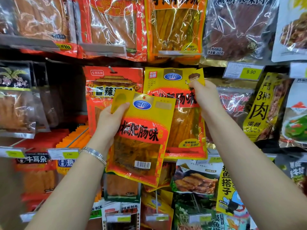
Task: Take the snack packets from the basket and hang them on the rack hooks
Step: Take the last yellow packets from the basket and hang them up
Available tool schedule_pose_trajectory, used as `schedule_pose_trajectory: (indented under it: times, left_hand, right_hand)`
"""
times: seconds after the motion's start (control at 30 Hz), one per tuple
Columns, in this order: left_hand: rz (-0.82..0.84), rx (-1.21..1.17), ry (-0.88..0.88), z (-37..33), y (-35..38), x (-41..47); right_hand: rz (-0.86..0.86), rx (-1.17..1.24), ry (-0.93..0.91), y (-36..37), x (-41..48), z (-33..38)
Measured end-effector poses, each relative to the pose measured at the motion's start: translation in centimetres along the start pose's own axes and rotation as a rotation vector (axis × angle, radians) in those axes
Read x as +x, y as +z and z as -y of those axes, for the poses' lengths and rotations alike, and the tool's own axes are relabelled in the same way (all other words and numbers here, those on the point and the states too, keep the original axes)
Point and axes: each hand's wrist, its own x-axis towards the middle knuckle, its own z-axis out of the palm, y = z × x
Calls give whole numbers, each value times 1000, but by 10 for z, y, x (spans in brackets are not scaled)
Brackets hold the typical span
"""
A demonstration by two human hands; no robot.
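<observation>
Head view: the left hand (109,120) grips a yellow snack packet (141,138) by its upper left edge, tilted in front of the rack. The right hand (203,95) pinches the top right corner of a second yellow packet (182,123) hanging beside a red packet (106,83)

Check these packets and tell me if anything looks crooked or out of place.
The yellow packet in the left hand is tilted and off any hook. It overlaps the matching packet behind it, which the right hand pinches near its top right corner. Nothing looks torn or spilled.
</observation>
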Motion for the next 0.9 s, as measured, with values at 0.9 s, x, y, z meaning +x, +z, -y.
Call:
schedule_pose_trajectory:
  times: [0.9]
  left_hand:
    - [-2,12,-22,-8,30,-4]
  right_hand:
    - [39,-440,-375,3,-42,-21]
